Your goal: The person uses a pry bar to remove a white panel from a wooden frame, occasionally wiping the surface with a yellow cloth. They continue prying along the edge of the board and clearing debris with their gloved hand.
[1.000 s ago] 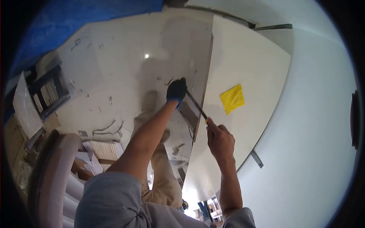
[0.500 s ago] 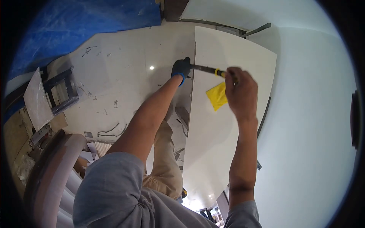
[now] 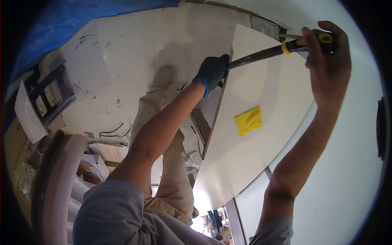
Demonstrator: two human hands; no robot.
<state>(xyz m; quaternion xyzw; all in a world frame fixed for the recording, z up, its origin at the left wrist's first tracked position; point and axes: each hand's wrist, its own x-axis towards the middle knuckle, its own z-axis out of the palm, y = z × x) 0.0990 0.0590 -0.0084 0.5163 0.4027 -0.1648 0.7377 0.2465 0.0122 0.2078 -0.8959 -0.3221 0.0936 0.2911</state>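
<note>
A large white panel (image 3: 228, 155) lies before me, its long dark edge facing left. My right hand (image 3: 330, 65), bare, is closed loosely round the black-and-yellow handle of what looks like a file (image 3: 261, 55). The tool's long dark blade reaches over the panel to its left edge. My left hand (image 3: 212, 71), in a black glove with a blue cuff, is closed round the blade's far end at that edge; its fingertips are partly hidden. A yellow cloth (image 3: 248, 121) lies on the panel.
Blue sheeting (image 3: 81, 24) covers the upper left. A dark step stool (image 3: 55, 98) and a board (image 3: 26, 114) stand at left. Debris is scattered over the pale floor (image 3: 122, 53). A rounded padded piece (image 3: 61, 163) is at lower left. A white wall (image 3: 343, 163) rises at right.
My right hand has moved up and right with the tool's handle, while my left hand has shifted slightly right in view. The camera view has shifted, and my foot now shows on the floor.
</note>
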